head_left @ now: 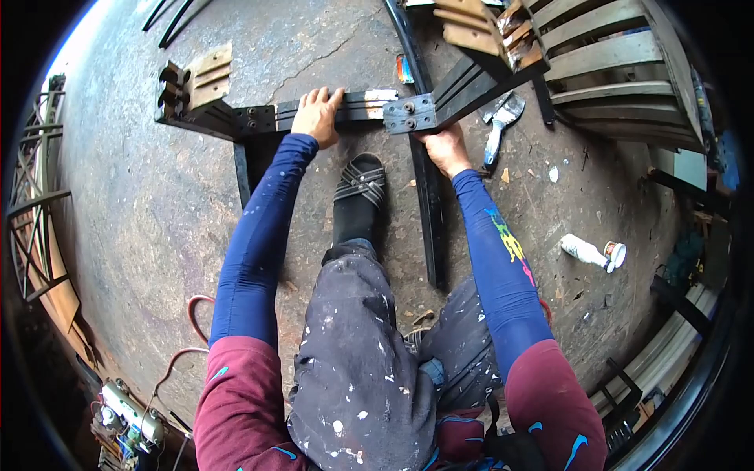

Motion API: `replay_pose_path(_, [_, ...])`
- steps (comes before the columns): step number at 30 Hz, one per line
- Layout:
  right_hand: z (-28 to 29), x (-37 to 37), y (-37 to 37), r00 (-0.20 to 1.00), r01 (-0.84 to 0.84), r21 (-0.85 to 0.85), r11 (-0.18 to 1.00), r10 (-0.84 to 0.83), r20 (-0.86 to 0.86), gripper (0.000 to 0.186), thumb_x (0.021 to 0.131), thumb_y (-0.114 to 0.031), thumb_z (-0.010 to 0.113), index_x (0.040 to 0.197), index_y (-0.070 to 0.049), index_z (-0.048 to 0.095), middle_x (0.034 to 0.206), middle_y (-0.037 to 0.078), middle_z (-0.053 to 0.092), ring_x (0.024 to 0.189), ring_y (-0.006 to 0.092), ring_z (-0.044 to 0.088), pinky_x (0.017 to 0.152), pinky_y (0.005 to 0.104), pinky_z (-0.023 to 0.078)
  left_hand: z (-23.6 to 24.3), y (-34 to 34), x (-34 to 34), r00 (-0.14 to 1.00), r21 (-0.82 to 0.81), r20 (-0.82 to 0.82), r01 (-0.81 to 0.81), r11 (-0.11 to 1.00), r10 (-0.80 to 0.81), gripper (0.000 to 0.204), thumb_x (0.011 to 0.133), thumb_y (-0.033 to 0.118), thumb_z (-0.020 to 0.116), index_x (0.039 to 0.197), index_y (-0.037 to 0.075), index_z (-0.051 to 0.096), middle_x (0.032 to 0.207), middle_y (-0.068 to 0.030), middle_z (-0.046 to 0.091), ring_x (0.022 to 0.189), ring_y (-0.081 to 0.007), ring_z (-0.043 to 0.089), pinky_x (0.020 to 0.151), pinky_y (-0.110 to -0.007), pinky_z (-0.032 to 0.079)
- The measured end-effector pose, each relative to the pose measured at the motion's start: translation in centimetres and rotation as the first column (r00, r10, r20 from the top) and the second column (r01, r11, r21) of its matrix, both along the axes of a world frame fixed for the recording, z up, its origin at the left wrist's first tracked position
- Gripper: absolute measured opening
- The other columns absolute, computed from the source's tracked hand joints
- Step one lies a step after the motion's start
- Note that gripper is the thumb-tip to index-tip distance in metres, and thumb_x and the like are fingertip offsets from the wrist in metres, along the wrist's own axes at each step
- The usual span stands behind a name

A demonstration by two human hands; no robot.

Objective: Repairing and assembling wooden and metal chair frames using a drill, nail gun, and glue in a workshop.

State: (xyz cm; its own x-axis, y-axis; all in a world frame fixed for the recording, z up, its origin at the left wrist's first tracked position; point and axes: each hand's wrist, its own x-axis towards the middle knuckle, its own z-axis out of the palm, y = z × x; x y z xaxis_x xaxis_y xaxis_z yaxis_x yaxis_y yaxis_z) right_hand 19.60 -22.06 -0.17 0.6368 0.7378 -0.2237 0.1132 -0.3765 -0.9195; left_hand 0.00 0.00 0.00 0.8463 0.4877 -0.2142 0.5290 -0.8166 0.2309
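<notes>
A black metal frame (357, 110) spans the upper middle of the head view, with wood-faced end pieces (212, 74) and a bolted plate (410, 110) at its right joint. My left hand (316, 118) lies over the crossbar, fingers bent over its top edge. My right hand (444, 145) grips the frame from below, just right of the plate; some of its fingers are hidden. A long black bar (430, 235) lies under the frame, running toward me. My sandalled foot (359, 184) is between my hands.
A putty knife (499, 129) lies right of the frame. A white bottle (581, 250) and small tub (615, 253) lie at right, below a slatted piece (605, 94). Metal frames (39, 204) line the left edge; a compressor (129, 412) and red hose (196, 310) are lower left.
</notes>
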Motion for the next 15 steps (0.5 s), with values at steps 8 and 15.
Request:
replay_pose_path(8, [1.0, -1.2, 0.2, 0.990, 0.062, 0.072, 0.995, -0.070, 0.119, 0.030, 0.082, -0.017, 0.074, 0.106, 0.000, 0.072, 0.103, 0.021, 0.075, 0.099, 0.0344, 0.073, 0.086, 0.0406, 0.056, 0.7, 2.0, -0.6, 0.994, 0.049, 0.104, 0.038, 0.998, -0.043, 0.071, 0.066, 0.005, 0.076, 0.134, 0.012, 0.054, 0.120, -0.0162, 0.060, 0.118, -0.0372, 0.056, 0.101, -0.044, 0.046])
replay_pose_path(15, [3.3, 0.0, -1.2, 0.993, 0.105, 0.173, 0.979, -0.114, 0.041, 0.033, 0.078, -0.009, 0.082, 0.108, 0.000, 0.071, 0.108, 0.012, 0.076, 0.098, 0.0266, 0.071, 0.093, 0.0375, 0.053, 4.5, 1.4, -0.9, 0.984, -0.009, 0.171, 0.041, 0.999, -0.039, 0.078, 0.067, -0.001, 0.071, 0.141, 0.010, 0.049, 0.127, -0.0184, 0.058, 0.121, -0.0388, 0.053, 0.105, -0.044, 0.047])
